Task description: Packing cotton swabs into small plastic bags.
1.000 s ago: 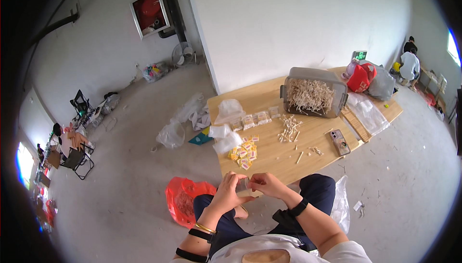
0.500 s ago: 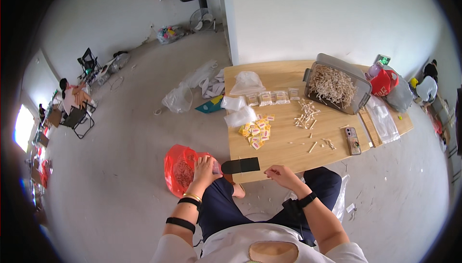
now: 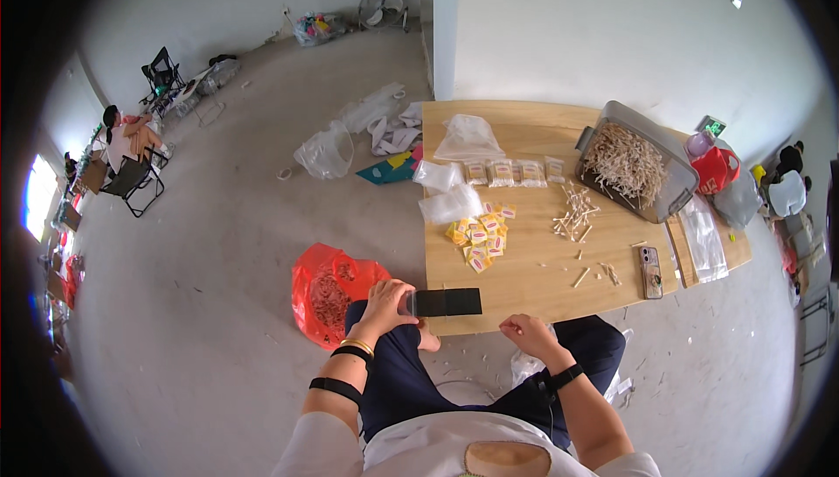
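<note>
Left hand (image 3: 387, 306): moved apart from the right since a second ago; fingers part-open, curved round a clear container (image 3: 407, 303) by the counter's (image 3: 533, 292) near-left corner.
Right hand (image 3: 527, 335): before the counter's near edge; fingers drawn together, cannot tell whether on anything.
Black strip (image 3: 450, 302): at the counter's near-left corner.
Clear container: seemingly tended by one hand now, no longer two.

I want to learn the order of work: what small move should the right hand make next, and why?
Perhaps bring the right hand toward the clear piece: only the left hand holds it, beside the table, while the right hand is apart from it, curled. Whether the right hand holds anything small is unclear.
</note>
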